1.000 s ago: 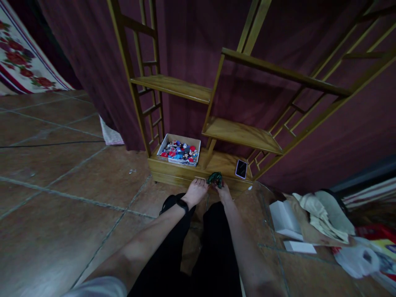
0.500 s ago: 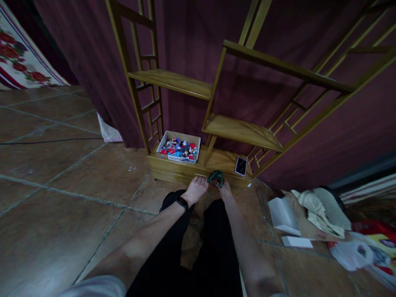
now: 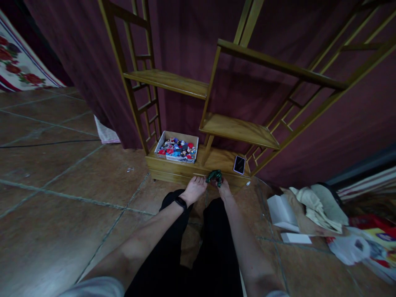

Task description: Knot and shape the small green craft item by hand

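Between my two hands is a glossy dark green figurine [image 3: 214, 176], small and irregular in outline; its exact shape is too dim to make out. My left hand [image 3: 196, 188], with a black band on the wrist, has its fingers curled in against the figurine's left side. On the other side, my right hand [image 3: 224, 189] grips its lower right part, and the fingertips are partly hidden behind it. Just beyond the hands is the low base of a wooden shelf unit [image 3: 170, 166]. An open box [image 3: 197, 145] of small colourful figures sits on that base, left of the hands.
A phone [image 3: 239, 165] lies on the shelf base to the right. White boxes [image 3: 282, 212], a cream cloth [image 3: 312, 206] and plastic bags [image 3: 349, 247] are on the tiled floor [image 3: 77, 214] at right. A dark red curtain [image 3: 182, 41] hangs behind the shelves.
The view has shifted slightly, so the shelf and boxes appear a little further left. Both hands stay around the green figurine, which looks slightly turned.
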